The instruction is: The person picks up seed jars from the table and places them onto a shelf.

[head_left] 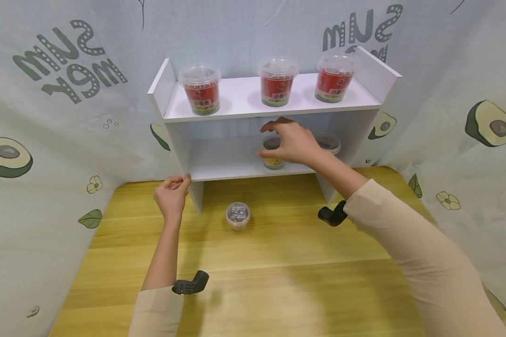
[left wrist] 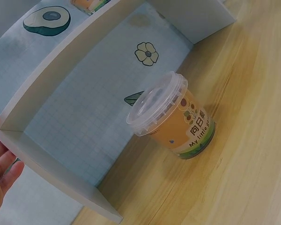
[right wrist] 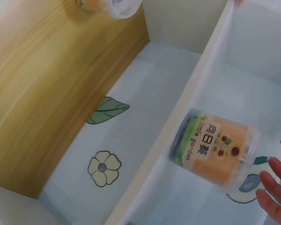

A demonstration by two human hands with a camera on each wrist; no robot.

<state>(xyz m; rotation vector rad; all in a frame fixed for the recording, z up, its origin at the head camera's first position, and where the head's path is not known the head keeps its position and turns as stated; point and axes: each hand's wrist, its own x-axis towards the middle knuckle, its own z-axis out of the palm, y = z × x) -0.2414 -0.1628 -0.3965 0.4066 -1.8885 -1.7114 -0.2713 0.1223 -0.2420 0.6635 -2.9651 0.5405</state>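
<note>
My right hand reaches over the lower board of a white shelf, thumb and fingers spread about a lidded plastic cup with an orange sunflower label. In the right wrist view its fingertips show apart from the cup, near the lid. My left hand holds the front edge of the shelf's left side panel, at the lower board's corner. Another lidded cup stands farther right on that board, partly hidden by my right arm. On the wooden table sits a similar orange-labelled cup.
Three clear-lidded cups with red tomato labels stand on the top board: a left cup, a middle cup and a right cup. A printed curtain hangs behind and beside the shelf. The wooden table extends in front.
</note>
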